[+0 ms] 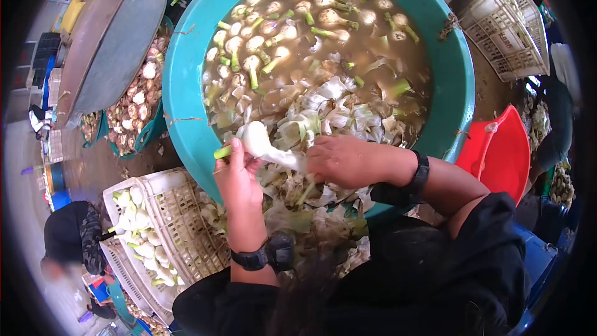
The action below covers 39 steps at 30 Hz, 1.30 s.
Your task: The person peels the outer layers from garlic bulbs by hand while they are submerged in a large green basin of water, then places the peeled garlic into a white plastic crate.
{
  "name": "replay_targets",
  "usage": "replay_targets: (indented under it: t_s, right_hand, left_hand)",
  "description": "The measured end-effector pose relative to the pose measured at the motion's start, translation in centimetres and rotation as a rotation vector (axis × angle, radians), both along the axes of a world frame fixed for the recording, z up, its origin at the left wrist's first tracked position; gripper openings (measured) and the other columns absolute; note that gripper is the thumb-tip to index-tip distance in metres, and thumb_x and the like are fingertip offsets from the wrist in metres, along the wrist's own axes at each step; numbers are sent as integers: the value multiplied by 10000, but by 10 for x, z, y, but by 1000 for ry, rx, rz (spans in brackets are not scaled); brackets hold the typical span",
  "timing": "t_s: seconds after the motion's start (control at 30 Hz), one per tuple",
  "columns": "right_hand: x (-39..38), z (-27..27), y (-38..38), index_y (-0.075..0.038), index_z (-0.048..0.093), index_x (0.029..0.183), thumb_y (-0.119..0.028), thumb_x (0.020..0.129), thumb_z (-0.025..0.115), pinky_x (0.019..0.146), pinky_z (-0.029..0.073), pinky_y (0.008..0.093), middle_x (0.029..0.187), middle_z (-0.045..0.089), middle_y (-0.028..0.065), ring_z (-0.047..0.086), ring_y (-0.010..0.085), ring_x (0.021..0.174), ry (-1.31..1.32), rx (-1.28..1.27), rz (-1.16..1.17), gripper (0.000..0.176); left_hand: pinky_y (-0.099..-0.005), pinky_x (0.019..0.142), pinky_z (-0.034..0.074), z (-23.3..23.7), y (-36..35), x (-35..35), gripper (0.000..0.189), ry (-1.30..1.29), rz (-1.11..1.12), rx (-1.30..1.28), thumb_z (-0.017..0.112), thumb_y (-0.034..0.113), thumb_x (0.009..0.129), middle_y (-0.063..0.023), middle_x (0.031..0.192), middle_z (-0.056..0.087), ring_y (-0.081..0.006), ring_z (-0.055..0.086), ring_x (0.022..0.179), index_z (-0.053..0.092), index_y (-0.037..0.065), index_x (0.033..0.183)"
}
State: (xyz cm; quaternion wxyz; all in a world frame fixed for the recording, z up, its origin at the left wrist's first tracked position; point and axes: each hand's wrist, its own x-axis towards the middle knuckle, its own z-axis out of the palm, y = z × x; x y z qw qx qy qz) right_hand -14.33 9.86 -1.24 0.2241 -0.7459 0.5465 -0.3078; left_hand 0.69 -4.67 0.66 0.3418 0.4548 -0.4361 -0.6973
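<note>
My left hand (239,180) is closed round the cut green stem of a white garlic bulb (255,138), its thumb up along the stem. From the bulb a pale strip of skin (285,158) stretches to my right hand (342,160), whose fingers are pinched on its end. Both hands are over the near part of a large teal tub (186,109). Brown water (367,43) fills the tub, with garlic bulbs (253,64) floating at the far side. Loose wet skins (333,93) pile up nearer me and below my hands.
A white crate (189,224) of peeled garlic (148,242) stands at left. Beyond it are teal baskets of garlic (137,102) and a metal wheelbarrow-like tray (118,43). A red container (497,152) and white crates (507,25) are at right. Other people (71,236) are nearby.
</note>
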Motion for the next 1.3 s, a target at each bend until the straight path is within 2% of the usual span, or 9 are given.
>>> replay_targets:
  t_s: [0.17,0.33,0.5,0.57,0.67,0.9,1.03,1.2,1.3]
  right_hand:
    - [-6,-18,-2,-53,568,845,-269,764,555,750,409,393,910,537,85,502,282,891,686,216,-316,231]
    - [25,23,-42,-59,572,885,-286,802,550,657,450,408,839,586,166,576,310,777,-446,149,-437,243]
    - [10,-10,-47,-102,589,936,-289,769,589,621,469,414,758,601,154,589,294,676,126,383,-360,251]
    - [13,-6,-45,-107,583,1023,-312,760,606,647,475,410,781,605,169,591,307,686,93,-180,-558,335]
    - [29,30,-53,-42,559,1060,-272,764,618,747,454,418,894,610,181,588,337,828,-415,209,-328,379]
    - [-97,-42,-56,-140,544,1104,-112,750,524,835,409,377,1089,540,67,503,260,1015,631,567,-853,356]
    - [-155,-110,-38,-97,609,1012,-189,794,501,823,411,396,1073,586,83,519,255,1042,738,600,-792,261]
    - [-99,-48,-50,23,409,1211,-212,847,565,664,483,288,898,616,144,605,183,780,-1055,192,-995,461]
    - [-31,-12,-61,-53,406,1224,-62,809,594,665,460,243,983,558,72,548,109,783,-1343,-66,-875,456]
  left_hand:
    - [-202,472,406,8,-5,7,211,-165,89,57,550,292,857,25,672,546,-49,499,564,565,81,866]
    - [-205,386,325,10,13,-17,141,-46,246,212,558,232,838,43,592,447,-55,410,462,482,113,827]
    - [-201,362,282,7,-2,15,172,120,168,406,498,286,860,69,557,355,-47,372,439,496,119,818]
    - [-200,356,277,10,-1,16,193,125,210,547,476,303,868,72,555,355,-45,368,430,502,119,817]
    - [-190,353,285,13,8,14,201,137,224,497,478,286,863,53,575,400,-42,357,422,518,90,876]
    - [-220,481,413,81,-57,176,411,532,1197,-113,411,426,878,-6,543,417,-105,448,507,432,56,700]
    - [-238,537,426,60,-53,165,321,545,581,-38,492,328,854,-20,584,463,-127,465,544,451,43,713]
    - [-308,662,467,22,15,6,378,-43,-36,-26,468,271,859,-118,995,492,-228,531,872,406,73,1174]
    - [-279,601,473,2,57,-55,466,-186,-299,172,388,417,901,-112,973,503,-188,565,796,341,87,1227]
